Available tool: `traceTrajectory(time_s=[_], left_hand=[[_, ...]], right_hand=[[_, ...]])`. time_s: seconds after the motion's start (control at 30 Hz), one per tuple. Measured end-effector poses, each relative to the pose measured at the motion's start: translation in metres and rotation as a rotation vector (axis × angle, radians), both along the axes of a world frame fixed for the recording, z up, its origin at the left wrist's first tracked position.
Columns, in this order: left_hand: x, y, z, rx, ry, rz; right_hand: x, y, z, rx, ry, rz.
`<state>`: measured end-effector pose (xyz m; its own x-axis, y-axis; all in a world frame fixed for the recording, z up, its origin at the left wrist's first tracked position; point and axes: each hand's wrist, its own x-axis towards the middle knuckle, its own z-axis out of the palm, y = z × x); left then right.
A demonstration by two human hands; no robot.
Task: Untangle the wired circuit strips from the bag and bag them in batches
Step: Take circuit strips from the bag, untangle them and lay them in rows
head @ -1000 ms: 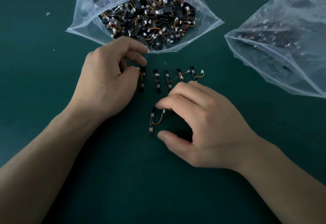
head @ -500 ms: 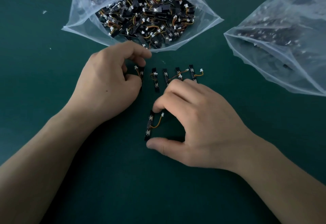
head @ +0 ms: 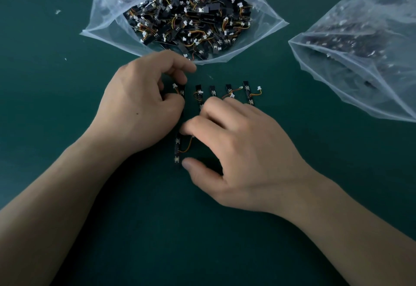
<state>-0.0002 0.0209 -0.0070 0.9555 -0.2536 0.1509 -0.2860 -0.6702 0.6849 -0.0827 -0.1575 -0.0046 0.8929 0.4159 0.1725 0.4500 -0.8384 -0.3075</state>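
An open clear bag (head: 105, 27) at the top holds a tangled heap of black circuit strips (head: 191, 20) with orange wires and white plugs. Below it, several single strips lie in a row (head: 247, 92) on the green mat. My left hand (head: 139, 105) pinches the leftmost strip of the row (head: 181, 91) between thumb and fingers. My right hand (head: 243, 146) holds a separate strip (head: 177, 150) lengthwise, forefinger on its far end and thumb at its near end. That hand hides the lower halves of the middle strips.
A second clear bag (head: 360, 60) with dark strips inside lies at the right edge, its mouth facing left. Small white scraps (head: 58, 12) dot the mat at the upper left. The green mat (head: 67, 150) spreads around both forearms.
My right hand has slid the separate strip leftward and closed on its two ends. My left hand has stayed on the row's leftmost strip.
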Motion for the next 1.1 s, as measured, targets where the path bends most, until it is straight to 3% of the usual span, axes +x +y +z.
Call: traceTrajectory(time_s=[0.33, 0.77, 0.97, 1.1], left_hand=[[0.000, -0.001, 0.001, -0.015, 0.018, 0.016], [0.002, -0.002, 0.002, -0.052, 0.055, 0.024], [0.001, -0.001, 0.002, -0.058, 0.057, 0.028], [0.000, -0.002, 0.002, -0.050, 0.053, 0.031]], right_hand=[[-0.001, 0.001, 0.001, 0.064, 0.002, -0.047], [-0.004, 0.009, -0.001, -0.014, -0.007, -0.082], [-0.002, 0.004, 0.000, 0.148, -0.056, -0.089], [0.000, 0.004, -0.003, 0.066, -0.036, -0.068]])
